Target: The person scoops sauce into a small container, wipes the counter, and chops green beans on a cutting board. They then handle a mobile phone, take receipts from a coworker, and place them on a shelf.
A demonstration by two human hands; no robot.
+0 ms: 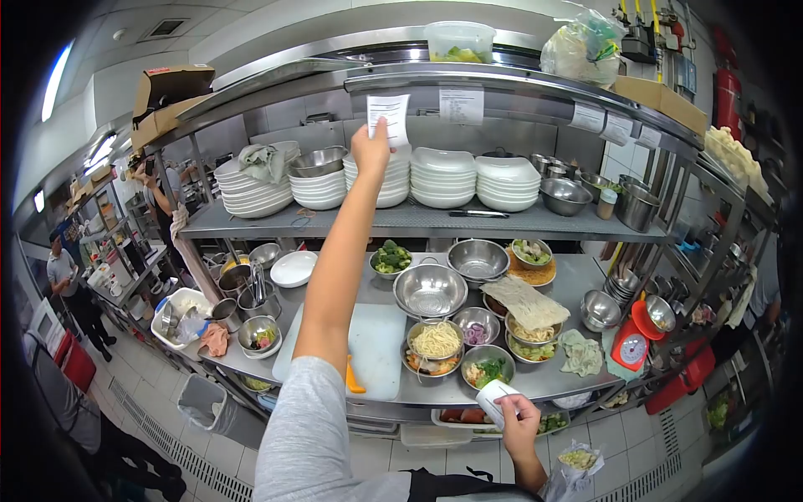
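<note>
My left hand (370,152) is raised to the front edge of the upper shelf, its thumb and fingers closed on a printed paper slip (390,115). To the right of that slip, another printed slip (462,106) hangs from the rail. Low at the front of the counter, my right hand (520,423) pinches a folded or curled paper slip (497,402). Just beyond it sits a metal bowl of chopped greens (488,369). Below my left arm, a white cutting board (376,335) carries a knife with an orange handle (355,378).
Stacks of white plates (443,180) fill the middle shelf. Metal bowls of noodles (436,341), red onion (476,326) and broccoli (391,258) crowd the counter, with a red scale (631,345) at right. Other people (71,276) stand at left, near a grey bin (213,407).
</note>
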